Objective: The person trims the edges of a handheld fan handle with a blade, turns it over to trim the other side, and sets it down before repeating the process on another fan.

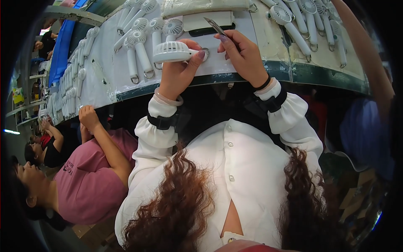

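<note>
A white handheld fan (172, 51) is in my left hand (178, 77), its round slatted head turned to the left. My thumb presses on the fan's body near a metal ring (205, 54). My right hand (247, 59), just beside it, grips a slim metal craft knife (215, 26) whose pointed tip angles up and to the left. The knife does not touch the fan. Beyond both hands lies a dark, flat, long object (210, 30) that I cannot identify, partly under the knife.
Several white fans (138, 40) lie to the left on the worktable (247, 35), and more fans (296, 35) to the right. A padded cream bundle (201, 6) rests at the back. A co-worker in pink (90, 180) sits on my left; another person's arm (369, 54) reaches in at right.
</note>
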The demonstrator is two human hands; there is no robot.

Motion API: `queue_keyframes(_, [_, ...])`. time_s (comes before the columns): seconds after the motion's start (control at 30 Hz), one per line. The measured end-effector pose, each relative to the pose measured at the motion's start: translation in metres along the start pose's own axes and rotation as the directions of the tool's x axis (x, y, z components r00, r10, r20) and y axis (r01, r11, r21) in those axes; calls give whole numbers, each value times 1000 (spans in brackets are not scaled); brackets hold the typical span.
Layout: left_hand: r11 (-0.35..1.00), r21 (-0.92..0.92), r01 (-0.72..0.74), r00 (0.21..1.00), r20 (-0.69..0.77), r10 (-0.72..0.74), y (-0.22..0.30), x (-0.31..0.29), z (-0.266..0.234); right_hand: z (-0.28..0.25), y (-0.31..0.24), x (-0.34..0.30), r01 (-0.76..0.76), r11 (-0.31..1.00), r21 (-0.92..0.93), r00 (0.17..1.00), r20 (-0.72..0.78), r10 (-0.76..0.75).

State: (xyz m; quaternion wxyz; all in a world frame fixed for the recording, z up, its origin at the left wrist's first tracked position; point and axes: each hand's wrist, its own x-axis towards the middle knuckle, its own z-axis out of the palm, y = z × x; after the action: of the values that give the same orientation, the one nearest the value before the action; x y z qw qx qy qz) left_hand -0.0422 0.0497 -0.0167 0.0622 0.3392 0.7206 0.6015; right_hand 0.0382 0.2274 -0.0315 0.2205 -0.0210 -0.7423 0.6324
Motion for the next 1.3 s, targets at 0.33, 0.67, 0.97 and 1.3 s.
queue_keyframes(0.33, [972,201,123,987,82,-141,-1,31,-1,1,2,-3,5,1000,-20,1000,-24,-5])
queue_keyframes(0.67, [957,253,140,984,71,-162,-20,51,-4,0,-2,3,3,999,44,997,-73,0])
queue_keyframes(0.97, [988,147,57,993,92,-71,-15,34,1,0,2,1,-20,994,108,996,-89,30])
queue_keyframes(1.3, [984,177,-18,991,133,-6,4,22,4,-1,4,2,-12,996,89,996,-92,20])
